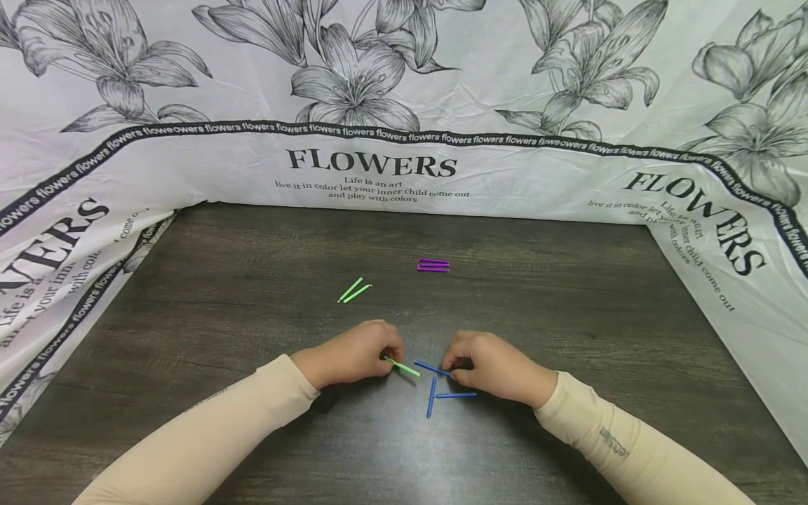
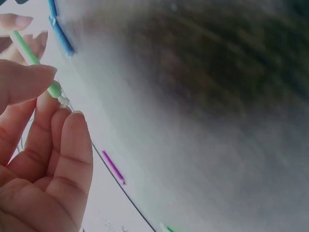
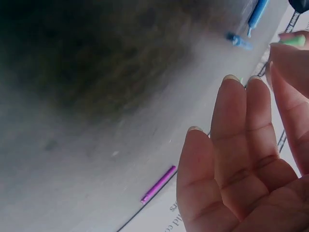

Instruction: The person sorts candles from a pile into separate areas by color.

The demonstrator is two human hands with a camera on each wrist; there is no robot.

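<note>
My left hand pinches a green stick, its free end pointing right toward the blue sticks. The left wrist view shows this green stick between the thumb and fingers of my left hand. My right hand pinches the right end of a slanted blue stick. Below it, an upright blue stick and a horizontal blue stick meet in a sideways T. In the right wrist view, several fingers of my right hand extend beside blue sticks; its pinch is hidden there.
Two green sticks lie slanted on the dark table, left of centre. Several purple sticks lie parallel farther back. White flower-printed cloth borders the table at the back and both sides.
</note>
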